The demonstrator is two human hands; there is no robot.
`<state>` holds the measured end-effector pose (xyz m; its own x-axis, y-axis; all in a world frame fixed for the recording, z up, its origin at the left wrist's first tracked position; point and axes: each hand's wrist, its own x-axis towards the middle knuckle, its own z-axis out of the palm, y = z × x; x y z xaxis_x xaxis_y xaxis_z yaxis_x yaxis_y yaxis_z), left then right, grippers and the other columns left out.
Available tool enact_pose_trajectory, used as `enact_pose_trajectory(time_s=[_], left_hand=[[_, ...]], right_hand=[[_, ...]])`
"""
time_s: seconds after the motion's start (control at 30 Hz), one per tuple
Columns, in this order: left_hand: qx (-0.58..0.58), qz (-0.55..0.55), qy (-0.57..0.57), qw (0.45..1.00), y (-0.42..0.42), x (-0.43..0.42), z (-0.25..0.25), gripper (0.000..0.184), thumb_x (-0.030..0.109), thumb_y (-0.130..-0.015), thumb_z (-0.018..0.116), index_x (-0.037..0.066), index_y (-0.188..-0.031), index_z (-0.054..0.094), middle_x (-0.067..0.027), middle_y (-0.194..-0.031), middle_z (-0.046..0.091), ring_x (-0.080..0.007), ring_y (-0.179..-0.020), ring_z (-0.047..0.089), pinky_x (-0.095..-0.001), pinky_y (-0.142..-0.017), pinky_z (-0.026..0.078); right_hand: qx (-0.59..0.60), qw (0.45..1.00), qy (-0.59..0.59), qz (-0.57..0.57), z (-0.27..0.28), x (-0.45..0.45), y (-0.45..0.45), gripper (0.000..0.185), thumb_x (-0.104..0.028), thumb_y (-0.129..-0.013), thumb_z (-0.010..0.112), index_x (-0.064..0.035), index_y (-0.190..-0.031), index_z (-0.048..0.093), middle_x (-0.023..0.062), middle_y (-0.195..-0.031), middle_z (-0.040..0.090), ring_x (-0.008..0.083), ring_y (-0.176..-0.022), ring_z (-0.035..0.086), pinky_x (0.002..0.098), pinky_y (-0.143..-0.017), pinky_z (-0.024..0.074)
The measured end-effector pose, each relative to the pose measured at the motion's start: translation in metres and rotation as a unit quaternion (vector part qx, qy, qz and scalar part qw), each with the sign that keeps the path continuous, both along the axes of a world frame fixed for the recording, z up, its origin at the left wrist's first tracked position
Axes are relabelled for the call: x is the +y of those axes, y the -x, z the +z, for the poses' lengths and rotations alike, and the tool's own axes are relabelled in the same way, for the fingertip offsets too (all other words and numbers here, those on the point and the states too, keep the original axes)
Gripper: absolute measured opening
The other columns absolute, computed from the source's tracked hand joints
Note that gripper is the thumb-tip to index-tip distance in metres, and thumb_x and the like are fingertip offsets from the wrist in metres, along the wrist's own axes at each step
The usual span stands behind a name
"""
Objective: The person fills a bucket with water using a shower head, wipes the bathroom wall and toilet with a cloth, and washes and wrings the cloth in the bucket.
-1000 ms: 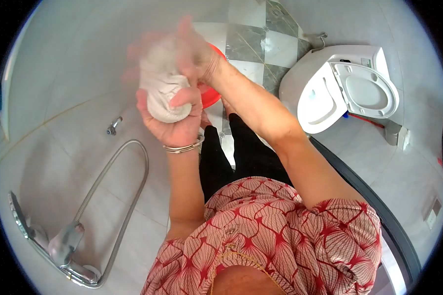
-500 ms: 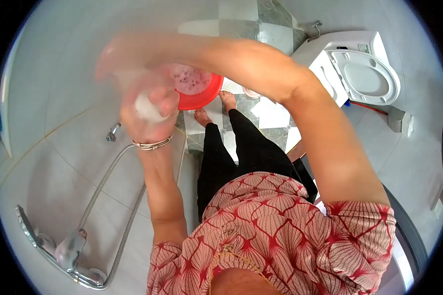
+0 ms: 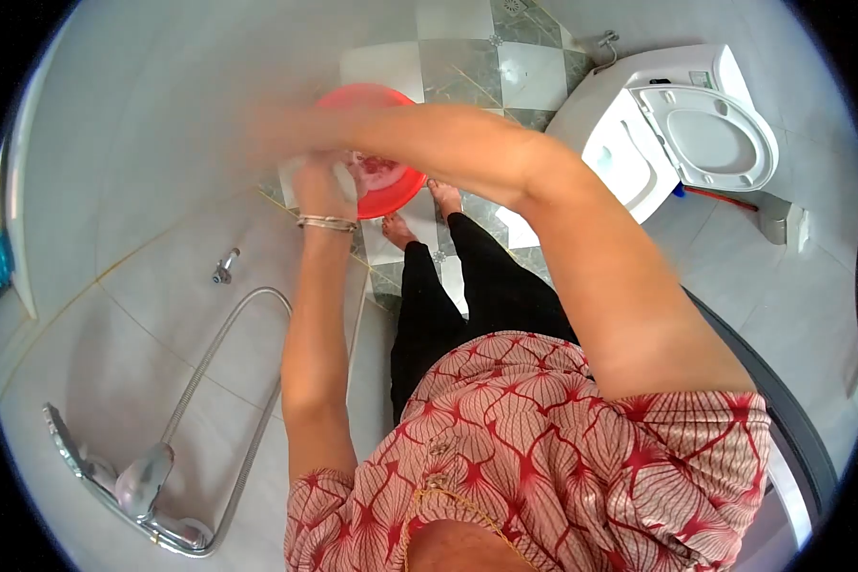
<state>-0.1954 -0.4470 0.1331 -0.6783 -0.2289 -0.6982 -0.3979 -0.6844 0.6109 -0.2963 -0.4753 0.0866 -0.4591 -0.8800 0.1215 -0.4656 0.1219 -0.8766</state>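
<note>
My left hand (image 3: 322, 194), with a metal bracelet at its wrist, is raised at the left edge of a red basin (image 3: 391, 198). Its fingers look curled round something whitish that I cannot make out. Close above it my right hand (image 3: 278, 138) is smeared by motion, and its fingers cannot be read. The right forearm crosses over the basin and hides its middle. Foamy water (image 3: 377, 172) with a dark reddish patch shows inside the basin, which stands on the floor in front of my bare feet.
A shower mixer (image 3: 145, 481) with a looping metal hose (image 3: 210, 355) is on the left wall, near a small tap (image 3: 225, 267). To the right stands a white toilet (image 3: 629, 143) with its seat raised. Checkered tiles (image 3: 458, 71) cover the floor.
My left hand has moved away from my body and a little right, and my right hand has shifted right and slightly down. More of the basin's far rim shows now.
</note>
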Motion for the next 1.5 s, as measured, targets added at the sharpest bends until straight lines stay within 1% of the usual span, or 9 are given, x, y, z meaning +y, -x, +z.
enact_pose_trajectory(time_s=[0.2, 0.3, 0.37, 0.6, 0.83, 0.9, 1.13, 1.4, 1.5], left_hand=[[0.192, 0.068, 0.431, 0.879, 0.013, 0.007, -0.053, 0.017, 0.010, -0.074, 0.052, 0.007, -0.091, 0.050, -0.0067, -0.077, 0.054, -0.0180, -0.072, 0.054, -0.0260, -0.058, 0.045], [0.276, -0.100, 0.736, 0.610, 0.033, -0.009, -0.022, 0.019, 0.009, -0.075, 0.052, 0.004, -0.094, 0.050, -0.0068, -0.079, 0.055, -0.0150, -0.071, 0.055, -0.0260, -0.057, 0.045], [0.013, -0.206, 0.232, 0.950, 0.037, -0.003, 0.027, 0.025, 0.004, -0.075, 0.052, 0.001, -0.099, 0.046, -0.0100, -0.088, 0.056, -0.0172, -0.078, 0.056, -0.0293, -0.062, 0.048], [0.115, -0.166, 0.265, 0.943, 0.066, 0.050, 0.087, 0.023, 0.008, -0.079, 0.046, -0.001, -0.100, 0.046, -0.0115, -0.092, 0.056, -0.0190, -0.080, 0.056, -0.0271, -0.058, 0.043], [0.140, -0.259, -0.319, 0.901, 0.078, 0.100, 0.043, 0.035, 0.029, -0.088, 0.034, 0.006, -0.112, 0.042, -0.0080, -0.103, 0.052, -0.0223, -0.088, 0.053, -0.0276, -0.054, 0.044], [0.070, -0.272, 0.030, 0.959, 0.073, 0.158, 0.067, 0.037, 0.029, -0.088, 0.036, 0.005, -0.115, 0.040, -0.0066, -0.105, 0.052, -0.0195, -0.090, 0.053, -0.0286, -0.067, 0.047], [0.061, -0.378, -0.020, 0.924, 0.085, 0.242, 0.059, 0.030, 0.002, -0.079, 0.046, -0.001, -0.107, 0.039, -0.0135, -0.098, 0.051, -0.0227, -0.088, 0.053, -0.0319, -0.073, 0.045], [-0.001, -0.478, -0.133, 0.868, 0.039, 0.351, 0.070, 0.027, 0.010, -0.082, 0.044, -0.002, -0.107, 0.041, -0.0143, -0.098, 0.051, -0.0229, -0.086, 0.054, -0.0321, -0.067, 0.047], [-0.015, -0.560, -0.208, 0.802, 0.039, 0.405, 0.080, 0.032, 0.007, -0.078, 0.046, -0.001, -0.109, 0.041, -0.0136, -0.094, 0.053, -0.0215, -0.075, 0.056, -0.0302, -0.052, 0.047]], right_hand=[[-0.012, 0.981, -0.094, -0.169, 0.027, 0.041, -0.012, 0.035, -0.018, -0.064, 0.052, -0.0036, -0.096, 0.055, 0.0182, -0.083, 0.059, 0.0331, -0.075, 0.058, 0.0407, -0.067, 0.0458], [-0.081, 0.968, -0.157, -0.177, 0.040, 0.077, 0.010, 0.045, -0.027, -0.069, 0.053, -0.0045, -0.107, 0.048, 0.0170, -0.098, 0.055, 0.0311, -0.082, 0.057, 0.0404, -0.066, 0.0466], [-0.189, 0.977, -0.033, -0.097, 0.026, 0.111, 0.052, 0.049, -0.038, -0.071, 0.054, -0.0048, -0.107, 0.048, 0.0138, -0.107, 0.051, 0.0274, -0.089, 0.055, 0.0393, -0.069, 0.0464], [-0.057, 0.995, 0.026, -0.072, 0.012, 0.218, 0.097, 0.048, -0.035, -0.072, 0.055, -0.0031, -0.107, 0.048, 0.0116, -0.098, 0.054, 0.0199, -0.092, 0.052, 0.0304, -0.079, 0.0426], [-0.456, 0.842, 0.213, -0.196, 0.112, 0.315, 0.072, 0.040, -0.003, -0.063, 0.054, -0.0063, -0.103, 0.051, 0.0051, -0.098, 0.052, 0.0154, -0.089, 0.050, 0.0271, -0.078, 0.0414], [-0.399, 0.865, 0.203, -0.227, 0.124, 0.363, 0.055, 0.040, -0.002, -0.064, 0.049, -0.0070, -0.103, 0.052, 0.0061, -0.098, 0.052, 0.0178, -0.091, 0.049, 0.0278, -0.080, 0.0399], [-0.143, 0.922, -0.181, -0.312, 0.062, 0.468, -0.027, 0.041, -0.015, -0.061, 0.054, -0.0049, -0.101, 0.053, 0.0168, -0.086, 0.056, 0.0296, -0.084, 0.052, 0.0333, -0.075, 0.0413], [-0.487, 0.694, 0.225, -0.481, 0.145, 0.572, -0.109, 0.026, -0.013, -0.075, 0.050, 0.0018, -0.097, 0.052, 0.0064, -0.085, 0.057, 0.0143, -0.077, 0.053, 0.0249, -0.067, 0.0438], [-0.488, 0.716, 0.054, -0.495, 0.139, 0.636, -0.136, 0.031, -0.014, -0.078, 0.050, 0.0020, -0.104, 0.048, 0.0044, -0.090, 0.055, 0.0119, -0.083, 0.050, 0.0233, -0.076, 0.0403]])
